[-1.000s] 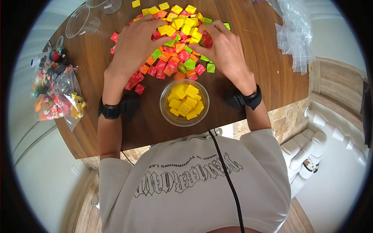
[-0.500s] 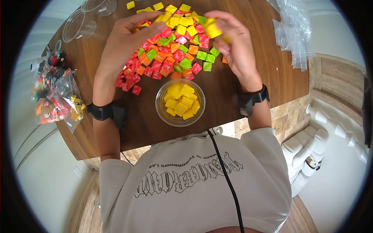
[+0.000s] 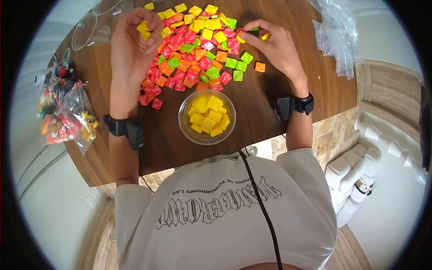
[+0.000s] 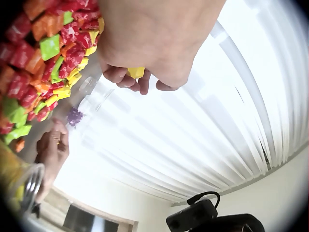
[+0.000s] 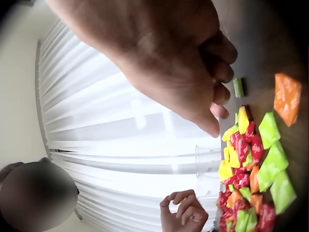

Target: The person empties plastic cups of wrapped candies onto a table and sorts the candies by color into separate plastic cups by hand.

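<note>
A heap of square wrapped candies (image 3: 193, 56) in red, orange, green and yellow covers the table. At its left side, my left hand (image 3: 130, 49) is raised with the palm turned up, fingers curled round a few yellow candies (image 3: 144, 29). My right hand (image 3: 276, 47) reaches to the heap's right edge. Its thumb and forefinger are at a yellow candy (image 3: 241, 38), and another yellow one (image 3: 265, 36) shows within the curled fingers. A clear round bowl (image 3: 182, 128) of yellow candies stands near the table's front edge.
Clear plastic cups (image 3: 85, 33) lie at the back left. Bags of small colourful figures (image 3: 67, 108) sit along the left edge, and empty clear bags (image 3: 339, 40) at the right. A lone orange candy (image 3: 259, 67) lies right of the heap.
My left hand has drawn back leftward off the heap and turned palm up with yellow candies. The right hand rose with yellow candies, then lowered to the heap's right edge. An orange candy now shows there.
</note>
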Action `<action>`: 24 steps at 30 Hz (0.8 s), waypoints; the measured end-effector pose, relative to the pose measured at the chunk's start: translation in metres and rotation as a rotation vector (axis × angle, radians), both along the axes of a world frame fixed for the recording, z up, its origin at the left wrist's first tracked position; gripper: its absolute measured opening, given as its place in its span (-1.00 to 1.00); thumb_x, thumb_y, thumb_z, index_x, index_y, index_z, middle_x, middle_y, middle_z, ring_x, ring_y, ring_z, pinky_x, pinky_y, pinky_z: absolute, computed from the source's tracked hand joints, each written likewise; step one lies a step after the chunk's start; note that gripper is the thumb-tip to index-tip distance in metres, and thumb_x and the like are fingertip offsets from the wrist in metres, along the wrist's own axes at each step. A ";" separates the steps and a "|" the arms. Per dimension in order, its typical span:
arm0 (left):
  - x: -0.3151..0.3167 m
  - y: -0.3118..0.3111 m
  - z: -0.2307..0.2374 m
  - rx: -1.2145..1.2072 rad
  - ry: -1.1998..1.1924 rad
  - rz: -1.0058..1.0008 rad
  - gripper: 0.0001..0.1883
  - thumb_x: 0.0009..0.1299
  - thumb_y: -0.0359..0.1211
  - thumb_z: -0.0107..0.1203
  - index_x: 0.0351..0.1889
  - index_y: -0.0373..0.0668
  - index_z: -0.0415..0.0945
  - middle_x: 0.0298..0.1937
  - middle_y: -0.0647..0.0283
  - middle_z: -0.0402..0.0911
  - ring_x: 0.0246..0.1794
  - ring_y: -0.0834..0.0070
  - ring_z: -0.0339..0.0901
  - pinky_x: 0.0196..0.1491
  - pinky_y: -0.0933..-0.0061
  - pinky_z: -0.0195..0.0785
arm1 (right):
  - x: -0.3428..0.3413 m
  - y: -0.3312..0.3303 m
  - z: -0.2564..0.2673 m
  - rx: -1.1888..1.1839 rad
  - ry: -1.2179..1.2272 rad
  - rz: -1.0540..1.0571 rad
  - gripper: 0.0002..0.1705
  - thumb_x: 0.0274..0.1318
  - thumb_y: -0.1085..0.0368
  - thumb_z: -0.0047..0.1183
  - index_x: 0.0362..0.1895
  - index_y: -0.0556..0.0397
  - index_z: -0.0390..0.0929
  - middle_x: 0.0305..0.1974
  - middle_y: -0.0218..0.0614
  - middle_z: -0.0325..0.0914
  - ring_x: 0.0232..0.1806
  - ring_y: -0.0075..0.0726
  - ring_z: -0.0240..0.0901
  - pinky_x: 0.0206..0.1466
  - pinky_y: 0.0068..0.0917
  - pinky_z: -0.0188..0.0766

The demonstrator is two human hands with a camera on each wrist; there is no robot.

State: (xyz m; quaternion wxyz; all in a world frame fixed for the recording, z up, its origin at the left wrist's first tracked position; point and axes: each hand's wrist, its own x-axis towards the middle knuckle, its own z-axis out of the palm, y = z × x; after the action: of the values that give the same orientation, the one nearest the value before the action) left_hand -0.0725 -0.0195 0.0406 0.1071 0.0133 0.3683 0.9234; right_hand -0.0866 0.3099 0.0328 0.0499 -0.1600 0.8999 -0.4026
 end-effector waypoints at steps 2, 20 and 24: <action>-0.006 -0.023 -0.005 -0.123 -0.059 -0.058 -0.71 0.57 -0.28 0.07 0.00 -0.37 0.52 -0.38 0.38 0.44 -0.57 0.66 0.15 -0.56 0.58 0.04 | -0.001 0.003 -0.010 0.030 0.002 0.025 -0.62 0.21 0.01 0.34 -0.09 0.02 0.68 -0.42 -0.20 0.69 -0.39 -0.25 0.64 -0.25 -0.28 0.48; 0.001 -0.025 0.005 -1.800 0.360 -0.114 -0.62 0.34 -0.20 0.37 0.07 -0.14 0.72 -0.12 0.01 0.77 -0.16 0.09 0.71 -0.03 0.21 0.49 | -0.001 0.000 -0.004 -1.073 -0.651 0.115 -0.80 0.22 0.21 -0.09 -0.24 0.08 0.37 -0.49 -0.35 0.38 -0.58 -0.60 0.15 -0.57 -0.65 0.05; 0.001 -0.022 0.009 -1.812 0.385 -0.098 -0.64 0.33 -0.20 0.39 -0.01 -0.19 0.73 -0.16 0.00 0.77 -0.21 0.15 0.71 -0.06 0.23 0.49 | 0.008 -0.018 -0.003 -1.180 -0.696 0.111 -0.72 0.29 0.12 -0.20 -0.32 0.06 0.37 -0.48 -0.36 0.32 -0.61 -0.63 0.07 -0.58 -0.64 0.00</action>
State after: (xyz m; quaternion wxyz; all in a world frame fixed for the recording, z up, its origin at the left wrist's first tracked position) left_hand -0.0714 -0.0416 0.0495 0.0527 0.0931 0.9599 0.2592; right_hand -0.0790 0.2918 0.0301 0.2609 -0.0676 0.4521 -0.8503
